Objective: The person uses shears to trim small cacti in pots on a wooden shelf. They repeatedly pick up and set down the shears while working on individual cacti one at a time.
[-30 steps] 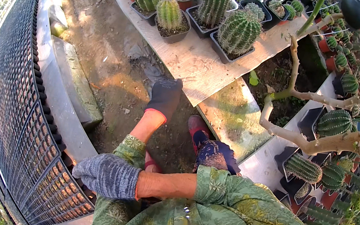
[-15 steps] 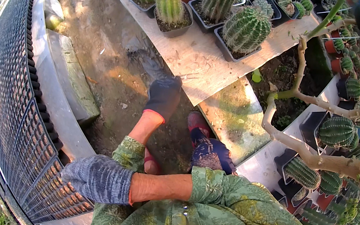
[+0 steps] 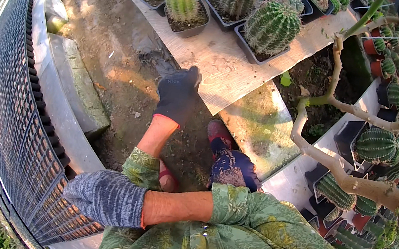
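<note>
My left hand (image 3: 178,94), in a dark glove, reaches forward over the dirt path, and its fingertips are close to the edge of a pale wooden board (image 3: 220,62). It holds nothing. My right hand (image 3: 105,196), in a grey-blue knit glove, is drawn across my body to the lower left near a black mesh fence (image 3: 16,115). Its fingers look curled, and nothing shows in them. Round green cacti in dark square pots (image 3: 271,28) stand on the board beyond my left hand. My red shoe (image 3: 219,130) rests on the ground to the right of the left forearm.
A concrete kerb (image 3: 76,88) runs along the fence on the left. A bare, pale, twisted branch (image 3: 330,162) crosses the right side above more potted cacti (image 3: 375,146). A flat mossy slab (image 3: 257,126) lies under the board's near corner.
The view has tilted, so the cacti now sit higher in the picture. My left hand has edged slightly forward toward the board. The right hand stays in place.
</note>
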### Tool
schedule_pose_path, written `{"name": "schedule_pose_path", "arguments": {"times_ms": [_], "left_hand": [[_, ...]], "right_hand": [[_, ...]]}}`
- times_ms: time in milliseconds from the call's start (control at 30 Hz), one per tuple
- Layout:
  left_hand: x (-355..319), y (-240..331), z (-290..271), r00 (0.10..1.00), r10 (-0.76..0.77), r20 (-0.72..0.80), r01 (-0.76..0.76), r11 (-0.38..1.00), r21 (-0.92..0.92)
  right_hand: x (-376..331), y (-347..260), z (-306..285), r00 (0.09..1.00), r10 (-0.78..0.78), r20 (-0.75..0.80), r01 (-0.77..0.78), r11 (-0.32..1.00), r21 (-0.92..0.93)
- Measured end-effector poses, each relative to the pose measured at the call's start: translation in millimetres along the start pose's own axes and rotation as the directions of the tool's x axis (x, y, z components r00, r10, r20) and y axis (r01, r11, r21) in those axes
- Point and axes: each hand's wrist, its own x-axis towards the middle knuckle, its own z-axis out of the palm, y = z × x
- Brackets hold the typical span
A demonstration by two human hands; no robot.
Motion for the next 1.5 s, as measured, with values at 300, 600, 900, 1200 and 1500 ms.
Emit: {"name": "schedule_pose_path", "arguments": {"times_ms": [300, 600, 900, 1200, 1500], "left_hand": [[101.0, 15.3, -52.7, 0.988, 0.109, -0.107, -0.087, 0.978, 0.187], [137.1, 27.4, -43.5, 0.979, 0.205, 0.019, -0.201, 0.933, 0.298], [139.6, 27.5, -40.8, 0.988, 0.156, 0.012, -0.154, 0.953, 0.262], [85.0, 1.6, -60.7, 0.971, 0.135, -0.196, -0.120, 0.989, 0.085], [63.8, -3.7, -84.4, 0.979, 0.123, -0.162, -0.115, 0.992, 0.058]], "right_hand": [[10.1, -7.5, -26.0, 0.897, -0.059, -0.439, 0.092, 0.994, 0.053], [3.6, -10.1, -61.6, 0.863, 0.092, -0.496, 0.114, 0.922, 0.371], [0.5, -12.6, -70.3, 0.867, 0.178, -0.465, 0.069, 0.882, 0.467], [0.6, -13.7, -66.4, 0.884, 0.180, -0.432, 0.101, 0.828, 0.552], [1.9, -8.9, -61.0, 0.891, 0.138, -0.433, 0.094, 0.876, 0.473]]}}
